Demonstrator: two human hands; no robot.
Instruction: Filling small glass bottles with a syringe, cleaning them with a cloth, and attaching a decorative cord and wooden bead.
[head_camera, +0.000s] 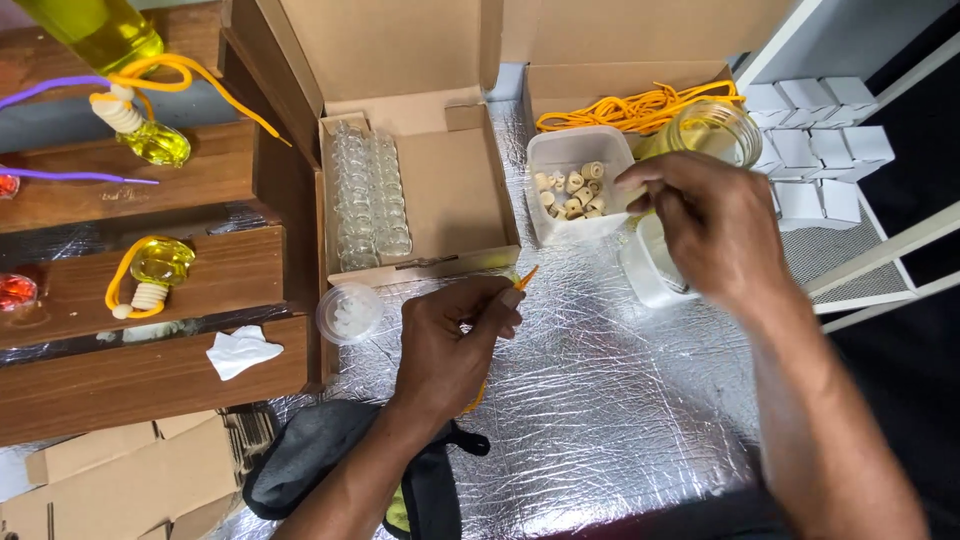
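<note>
The left hand (450, 345) pinches an orange cord (524, 278) just in front of the open cardboard box (440, 190), its fingers closed on it near the stiff tip; the cord looks light, thin and limp, so it is probably best held close to that end. To the right of the box, the right hand (705, 225) reaches its closed fingertips over a translucent plastic tub (580, 180) of small, pale, ribbed wooden caps (572, 192), hard and light; whether it already grips one I cannot tell.
</note>
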